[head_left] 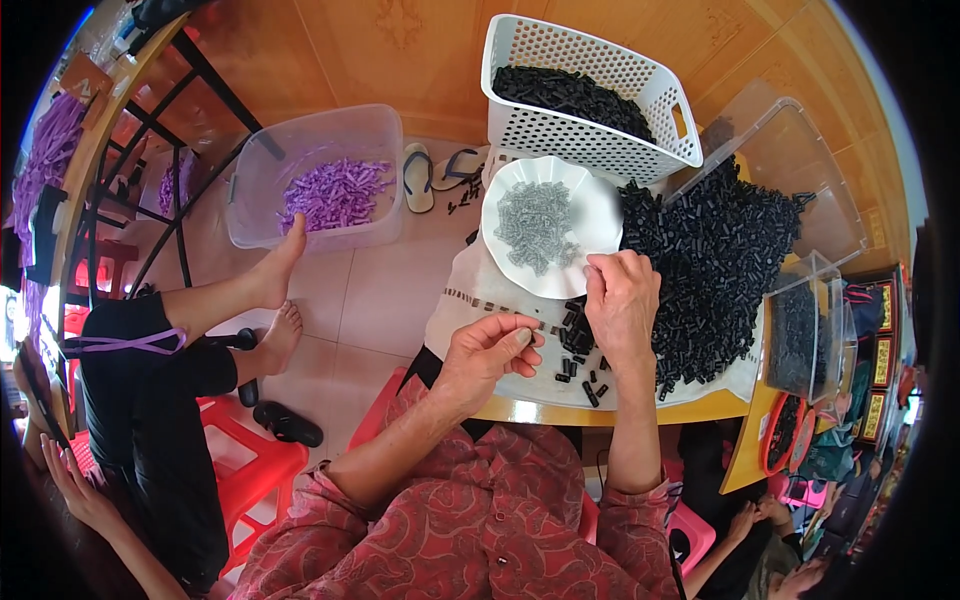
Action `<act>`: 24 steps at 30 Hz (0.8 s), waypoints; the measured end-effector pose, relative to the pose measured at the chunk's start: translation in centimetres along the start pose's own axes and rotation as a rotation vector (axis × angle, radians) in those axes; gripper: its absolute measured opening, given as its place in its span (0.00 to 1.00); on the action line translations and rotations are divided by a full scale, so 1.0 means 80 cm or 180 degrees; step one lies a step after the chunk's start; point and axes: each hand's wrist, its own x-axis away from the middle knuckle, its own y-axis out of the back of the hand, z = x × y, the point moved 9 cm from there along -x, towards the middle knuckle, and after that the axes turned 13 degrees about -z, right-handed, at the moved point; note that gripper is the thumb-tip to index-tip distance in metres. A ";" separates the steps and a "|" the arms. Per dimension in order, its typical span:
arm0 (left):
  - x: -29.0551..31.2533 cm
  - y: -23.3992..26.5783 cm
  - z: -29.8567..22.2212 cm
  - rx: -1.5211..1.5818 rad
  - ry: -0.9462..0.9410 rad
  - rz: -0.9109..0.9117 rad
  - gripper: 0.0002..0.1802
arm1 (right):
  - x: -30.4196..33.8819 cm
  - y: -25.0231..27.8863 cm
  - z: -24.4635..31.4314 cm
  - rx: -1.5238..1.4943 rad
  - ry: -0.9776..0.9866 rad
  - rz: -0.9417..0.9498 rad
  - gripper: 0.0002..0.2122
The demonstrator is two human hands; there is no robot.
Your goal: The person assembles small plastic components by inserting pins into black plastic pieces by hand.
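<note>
From here I see the right hand [624, 300] at the near rim of the white dish [598, 205], where small clear pieces [535, 222] lie heaped. The left hand [478, 362] hovers near loose black pieces [705, 280]. Both seem to draw thumb and fingertip together; I can't tell what either pinches. Taking single pieces, lightly, seems wisest.

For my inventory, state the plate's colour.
The plate is white; see the head view.

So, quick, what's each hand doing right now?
Left hand: closed in a pinch; cannot tell if it holds anything.
Right hand: closed, near the white plate; cannot tell if it holds anything.
</note>
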 end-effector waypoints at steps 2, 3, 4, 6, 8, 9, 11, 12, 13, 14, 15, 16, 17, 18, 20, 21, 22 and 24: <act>0.001 0.000 0.000 -0.0005 0.0006 0.0002 0.12 | -0.005 -0.010 -0.002 0.0044 0.0012 0.0031 0.04; 0.001 -0.001 -0.001 -0.0004 0.0012 0.0013 0.12 | -0.007 -0.016 -0.005 0.0129 -0.0016 0.0067 0.03; 0.001 -0.002 -0.001 -0.0002 0.0019 0.0023 0.12 | -0.009 -0.021 -0.008 0.0213 -0.0045 0.0104 0.03; 0.001 -0.001 0.001 0.0009 0.0001 0.0034 0.12 | -0.014 -0.027 -0.007 0.0275 -0.0138 0.0205 0.03; 0.000 0.000 0.002 0.0021 -0.0012 0.0043 0.12 | -0.017 -0.034 -0.010 0.0337 -0.0233 0.0309 0.03; 0.000 0.000 0.001 0.0045 -0.0026 0.0070 0.12 | -0.017 -0.039 -0.011 0.0360 -0.0228 0.0359 0.03; 0.000 0.000 0.000 0.0072 -0.0037 0.0088 0.13 | -0.019 -0.046 -0.011 0.0377 -0.0222 0.0419 0.03; 0.000 -0.002 -0.001 0.0180 -0.0032 0.0137 0.13 | -0.019 -0.049 -0.011 0.0411 -0.0195 0.0456 0.03; 0.000 -0.004 -0.002 0.0288 -0.0025 0.0184 0.14 | -0.019 -0.052 -0.012 0.0444 -0.0169 0.0494 0.03; 0.001 -0.002 -0.003 0.0292 -0.0026 0.0158 0.14 | -0.018 -0.053 -0.010 0.0427 -0.0162 0.0513 0.03; 0.002 -0.006 -0.004 0.0483 0.0020 0.0278 0.14 | -0.018 -0.050 -0.008 0.0507 -0.0081 0.0449 0.02; 0.003 -0.010 -0.005 0.0673 0.0065 0.0397 0.15 | -0.018 -0.046 -0.006 0.0586 0.0000 0.0385 0.02; 0.002 -0.009 -0.006 0.0678 0.0057 0.0366 0.15 | -0.016 -0.046 -0.005 0.0563 0.0011 0.0403 0.02; 0.002 -0.012 -0.006 0.0790 0.0110 0.0443 0.15 | -0.014 -0.037 -0.005 0.0483 -0.0017 0.0231 0.02; 0.003 -0.014 -0.007 0.0907 0.0160 0.0499 0.16 | -0.008 -0.024 -0.006 0.0390 -0.0042 0.0075 0.01; 0.003 -0.015 -0.007 0.0940 0.0205 0.0539 0.16 | -0.004 -0.016 -0.010 0.0052 -0.0205 -0.0030 0.01; 0.004 -0.015 -0.006 0.0975 0.0250 0.0581 0.16 | 0.000 -0.009 -0.012 -0.0283 -0.0369 -0.0134 0.01; 0.005 -0.014 -0.005 0.1018 0.0280 0.0575 0.16 | 0.004 0.009 -0.001 -0.0471 -0.0395 -0.0180 0.01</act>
